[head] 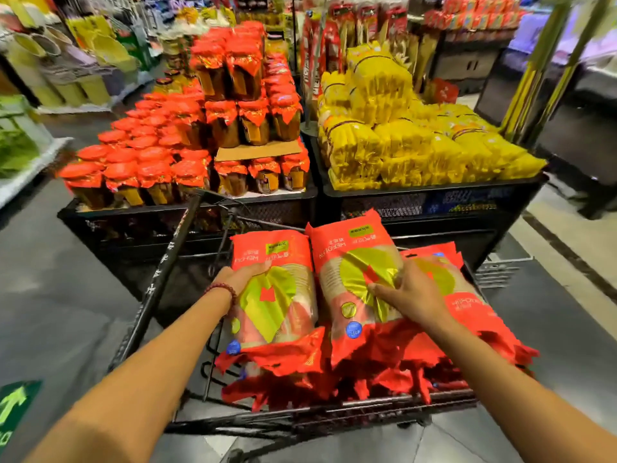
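Observation:
Several red noodle packs with gold fan prints lie stacked in a black wire cart (157, 282). My left hand (242, 275) holds the left side of the left pack (273, 295), fingers tucked under its edge. My right hand (409, 290) grips the middle pack (354, 279), thumb and fingers pinching its gold-printed wrapper. A third pack (474, 305) lies to the right, partly under my right forearm. More red packs fill the cart beneath them.
Beyond the cart stand two black display bins: red-capped jars (173, 152) on the left, yellow noodle bundles (417, 145) on the right. Shelves of goods line the left aisle. A green floor arrow (13, 412) lies at the lower left.

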`<action>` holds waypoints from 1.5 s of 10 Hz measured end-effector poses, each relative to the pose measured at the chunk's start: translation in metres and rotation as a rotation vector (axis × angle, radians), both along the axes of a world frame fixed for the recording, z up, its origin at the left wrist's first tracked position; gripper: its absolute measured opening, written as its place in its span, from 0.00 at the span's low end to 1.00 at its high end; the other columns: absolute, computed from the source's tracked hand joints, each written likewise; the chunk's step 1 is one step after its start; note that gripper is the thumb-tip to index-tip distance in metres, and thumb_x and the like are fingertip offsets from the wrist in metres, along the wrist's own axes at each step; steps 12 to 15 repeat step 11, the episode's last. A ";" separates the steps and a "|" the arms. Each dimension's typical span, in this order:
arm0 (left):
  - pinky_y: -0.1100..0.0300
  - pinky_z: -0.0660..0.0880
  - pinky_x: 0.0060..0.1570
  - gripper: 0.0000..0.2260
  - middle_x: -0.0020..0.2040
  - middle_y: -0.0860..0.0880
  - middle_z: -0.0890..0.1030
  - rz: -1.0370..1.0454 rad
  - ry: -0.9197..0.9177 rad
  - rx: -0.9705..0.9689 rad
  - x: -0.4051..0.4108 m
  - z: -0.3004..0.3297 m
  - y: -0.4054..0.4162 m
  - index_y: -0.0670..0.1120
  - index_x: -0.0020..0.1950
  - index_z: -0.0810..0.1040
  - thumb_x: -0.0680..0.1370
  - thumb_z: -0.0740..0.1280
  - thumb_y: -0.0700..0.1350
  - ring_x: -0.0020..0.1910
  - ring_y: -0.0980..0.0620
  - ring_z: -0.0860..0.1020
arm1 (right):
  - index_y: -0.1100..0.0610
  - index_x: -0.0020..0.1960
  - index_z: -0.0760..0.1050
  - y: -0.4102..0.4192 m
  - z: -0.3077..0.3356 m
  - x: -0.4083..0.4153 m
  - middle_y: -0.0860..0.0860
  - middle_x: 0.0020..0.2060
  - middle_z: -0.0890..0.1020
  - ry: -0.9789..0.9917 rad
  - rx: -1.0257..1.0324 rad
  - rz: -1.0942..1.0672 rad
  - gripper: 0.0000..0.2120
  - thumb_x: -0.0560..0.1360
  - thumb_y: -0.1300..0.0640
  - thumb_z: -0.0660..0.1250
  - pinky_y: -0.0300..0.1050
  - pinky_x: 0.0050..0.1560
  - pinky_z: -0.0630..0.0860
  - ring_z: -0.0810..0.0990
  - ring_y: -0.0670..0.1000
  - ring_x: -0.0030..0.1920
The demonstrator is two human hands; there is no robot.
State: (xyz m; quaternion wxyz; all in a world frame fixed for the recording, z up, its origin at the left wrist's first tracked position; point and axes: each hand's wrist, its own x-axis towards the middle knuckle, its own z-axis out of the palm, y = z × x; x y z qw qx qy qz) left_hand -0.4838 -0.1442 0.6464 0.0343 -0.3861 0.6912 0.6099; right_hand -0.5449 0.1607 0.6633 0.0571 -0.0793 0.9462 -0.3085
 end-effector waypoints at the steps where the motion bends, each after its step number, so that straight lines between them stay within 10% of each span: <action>1: 0.50 0.79 0.54 0.49 0.54 0.40 0.83 -0.027 -0.040 0.022 -0.003 -0.031 -0.009 0.40 0.60 0.77 0.44 0.79 0.63 0.51 0.42 0.82 | 0.56 0.39 0.66 -0.010 0.000 0.019 0.53 0.41 0.73 -0.037 0.062 -0.075 0.20 0.69 0.45 0.73 0.46 0.39 0.65 0.78 0.60 0.46; 4: 0.46 0.77 0.59 0.58 0.56 0.41 0.82 -0.020 -0.072 0.033 -0.024 -0.107 -0.026 0.41 0.61 0.74 0.38 0.77 0.70 0.53 0.42 0.81 | 0.61 0.66 0.63 -0.021 -0.032 0.029 0.61 0.59 0.77 -0.158 0.138 -0.117 0.38 0.66 0.41 0.73 0.52 0.53 0.75 0.76 0.61 0.59; 6: 0.49 0.70 0.60 0.38 0.64 0.38 0.75 -0.015 -0.140 -0.175 -0.014 -0.052 0.003 0.37 0.65 0.66 0.67 0.74 0.60 0.63 0.38 0.75 | 0.61 0.64 0.64 -0.022 -0.032 0.024 0.60 0.61 0.76 -0.182 0.163 -0.109 0.37 0.67 0.39 0.72 0.55 0.56 0.75 0.76 0.62 0.60; 9: 0.52 0.72 0.49 0.33 0.60 0.37 0.77 -0.366 -0.210 -0.640 0.004 -0.042 -0.001 0.37 0.61 0.68 0.74 0.61 0.66 0.57 0.39 0.77 | 0.62 0.66 0.62 -0.027 -0.026 0.033 0.62 0.64 0.71 -0.182 0.317 -0.115 0.39 0.68 0.37 0.69 0.54 0.59 0.73 0.71 0.63 0.64; 11: 0.47 0.73 0.60 0.33 0.64 0.40 0.73 -0.529 -0.044 -1.034 -0.008 0.014 -0.005 0.41 0.66 0.67 0.73 0.62 0.65 0.62 0.39 0.74 | 0.56 0.69 0.62 -0.030 0.016 0.033 0.58 0.60 0.73 0.152 0.531 -0.058 0.35 0.70 0.38 0.66 0.52 0.55 0.72 0.71 0.61 0.62; 15: 0.47 0.73 0.60 0.33 0.64 0.40 0.73 -0.529 -0.044 -1.034 -0.008 0.014 -0.005 0.41 0.66 0.67 0.73 0.62 0.65 0.62 0.39 0.74 | 0.56 0.69 0.62 -0.030 0.016 0.033 0.58 0.60 0.73 0.152 0.531 -0.058 0.35 0.70 0.38 0.66 0.52 0.55 0.72 0.71 0.61 0.62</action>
